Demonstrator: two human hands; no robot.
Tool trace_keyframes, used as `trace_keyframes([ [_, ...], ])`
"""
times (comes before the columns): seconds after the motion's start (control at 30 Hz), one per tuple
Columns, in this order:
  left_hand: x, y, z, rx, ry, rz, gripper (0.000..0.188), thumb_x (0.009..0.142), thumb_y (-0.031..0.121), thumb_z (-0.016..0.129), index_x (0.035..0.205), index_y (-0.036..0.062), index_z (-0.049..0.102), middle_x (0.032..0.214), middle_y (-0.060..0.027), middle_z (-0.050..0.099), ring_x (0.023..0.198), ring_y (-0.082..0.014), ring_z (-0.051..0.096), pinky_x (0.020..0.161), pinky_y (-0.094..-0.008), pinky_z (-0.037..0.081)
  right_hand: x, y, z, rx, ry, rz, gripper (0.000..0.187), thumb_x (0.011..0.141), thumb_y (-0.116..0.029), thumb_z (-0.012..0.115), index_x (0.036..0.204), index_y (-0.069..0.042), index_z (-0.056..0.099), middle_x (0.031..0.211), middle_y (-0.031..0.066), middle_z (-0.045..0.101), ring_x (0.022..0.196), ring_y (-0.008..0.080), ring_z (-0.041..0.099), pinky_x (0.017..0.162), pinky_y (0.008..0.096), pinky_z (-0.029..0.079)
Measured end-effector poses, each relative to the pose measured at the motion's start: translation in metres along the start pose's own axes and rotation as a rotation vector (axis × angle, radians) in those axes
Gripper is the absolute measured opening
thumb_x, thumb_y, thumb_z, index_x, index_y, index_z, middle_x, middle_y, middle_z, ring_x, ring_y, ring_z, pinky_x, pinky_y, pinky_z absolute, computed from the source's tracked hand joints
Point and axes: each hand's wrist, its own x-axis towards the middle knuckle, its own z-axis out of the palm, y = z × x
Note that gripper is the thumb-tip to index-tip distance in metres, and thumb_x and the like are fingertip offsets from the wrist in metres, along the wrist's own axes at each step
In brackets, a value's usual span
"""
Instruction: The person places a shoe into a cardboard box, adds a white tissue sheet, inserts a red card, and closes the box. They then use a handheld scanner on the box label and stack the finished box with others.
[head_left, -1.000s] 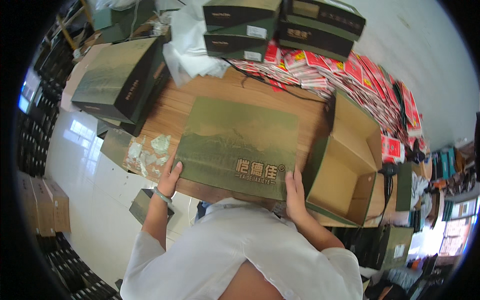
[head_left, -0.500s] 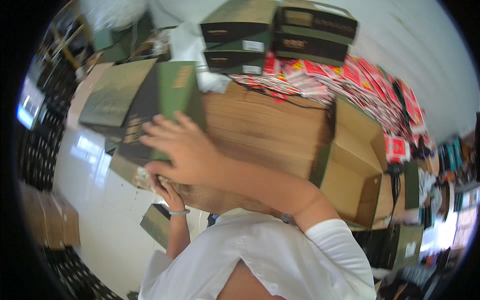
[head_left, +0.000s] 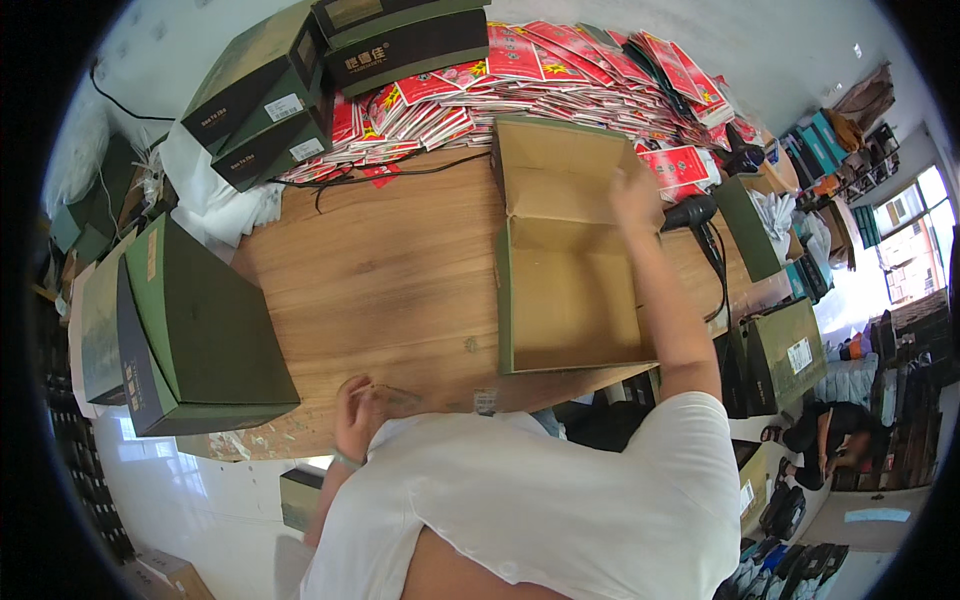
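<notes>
In front of me an open shoe box [head_left: 575,300], green outside and plain brown inside, lies with its lid folded back toward the far side. My right hand [head_left: 637,197] is over the right edge of that lid, its fingers smeared by motion, so its grip does not show. By the table's near edge my left hand [head_left: 357,415] has its fingers curled closed; whatever they hold, if anything, is hidden. A closed dark green shoe box [head_left: 210,330] stands at the table's left end, apart from both hands.
Stacked shoe boxes [head_left: 270,110] stand at the back left, beside heaped red printed packets [head_left: 560,75]. A black hair dryer [head_left: 690,213] with its cord lies right of the open box. White paper [head_left: 215,190] lies far left. Another person [head_left: 830,440] is low at the far right.
My view has swung right. My right hand has left the closed box on the left and reached across to the open box's lid. My left hand has come away from the closed box.
</notes>
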Motion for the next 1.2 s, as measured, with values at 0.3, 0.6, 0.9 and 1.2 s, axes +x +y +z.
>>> trace_keyframes([
  [0.3,0.065,0.069,0.139,0.536,-0.419,0.118,0.064,0.095,0.019,0.054,0.15,0.0041,0.023,0.14,-0.0251,0.046,0.121,-0.0385,0.053,0.101,-0.0426,0.043,-0.024,0.078,-0.005,0.555,-0.579,0.491,0.079,0.095,-0.059,0.045,0.135,0.01,0.044,0.13,0.0258,0.056,0.125,0.039,0.051,0.105,0.0397,0.039],
  [0.6,0.086,0.051,0.033,0.457,-0.159,0.17,0.058,0.095,0.009,0.055,0.148,0.0042,0.031,0.136,-0.0261,0.051,0.125,-0.0371,0.051,0.104,-0.0392,0.041,-0.109,0.019,0.008,0.65,-0.38,0.05,0.054,0.102,-0.043,0.041,0.125,0.004,0.056,0.119,0.0268,0.062,0.111,0.0383,0.058,0.096,0.0402,0.044],
  [0.9,0.09,0.035,-0.03,-0.039,0.134,0.039,0.072,0.101,0.058,0.031,0.151,0.0062,0.028,0.138,-0.0153,0.05,0.127,-0.0265,0.047,0.108,-0.0371,0.036,-0.146,-0.006,-0.085,0.996,-0.376,-0.042,0.06,0.094,-0.017,0.061,0.145,-0.002,0.033,0.141,0.0202,0.045,0.128,0.0323,0.045,0.101,0.0405,0.042],
  [1.2,0.052,0.101,-0.01,-0.179,-0.238,-0.181,0.071,0.099,0.042,0.049,0.152,0.0024,0.023,0.144,-0.0163,0.043,0.133,-0.024,0.041,0.112,-0.0346,0.029,-0.263,0.017,-0.117,1.049,-0.841,0.39,0.073,0.1,-0.054,0.042,0.152,-0.007,0.024,0.151,0.0196,0.033,0.138,0.0308,0.032,0.113,0.0404,0.027],
])
